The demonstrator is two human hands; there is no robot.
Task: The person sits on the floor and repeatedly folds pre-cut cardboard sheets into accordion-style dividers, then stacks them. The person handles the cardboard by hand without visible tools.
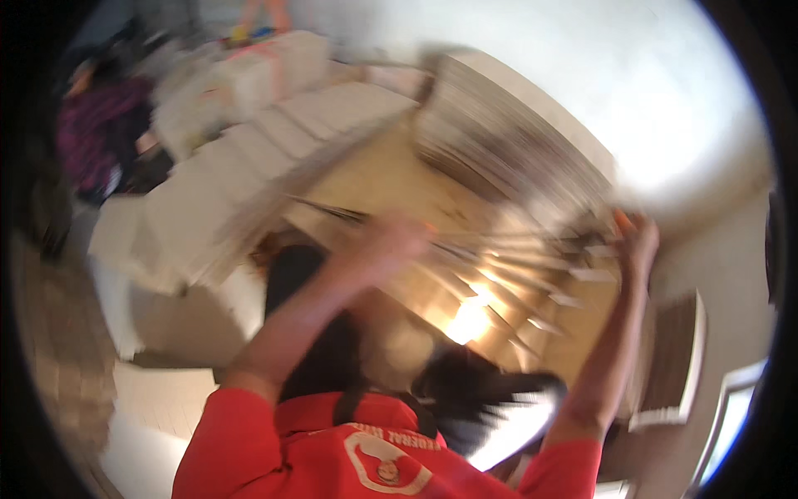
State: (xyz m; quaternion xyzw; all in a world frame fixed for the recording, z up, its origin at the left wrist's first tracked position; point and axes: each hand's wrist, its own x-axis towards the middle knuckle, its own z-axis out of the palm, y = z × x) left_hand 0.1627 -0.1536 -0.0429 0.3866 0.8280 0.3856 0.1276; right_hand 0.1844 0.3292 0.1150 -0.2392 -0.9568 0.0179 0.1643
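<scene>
Strong motion smears most of the view. My left hand (403, 239) is over the middle of a tan flat surface (378, 179). A thin dark strip (328, 208) sticks out to its left, but the blur hides whether the fingers grip it. My right hand (638, 237) is raised at the right edge of that surface, fingers bent, beside a dark blurred clump (586, 229). Its hold cannot be made out. Between the hands lie several thin strips (499, 266) with pale ends, spread like a fan. A bright glare (472, 320) covers part of them.
A large stack of thin layered sheets (507, 125) leans by the wall behind. Rows of pale stacks (249, 154) line the left side. A person in a purple patterned top (100, 129) is at the far left. Another brown stack (669, 358) stands at the right.
</scene>
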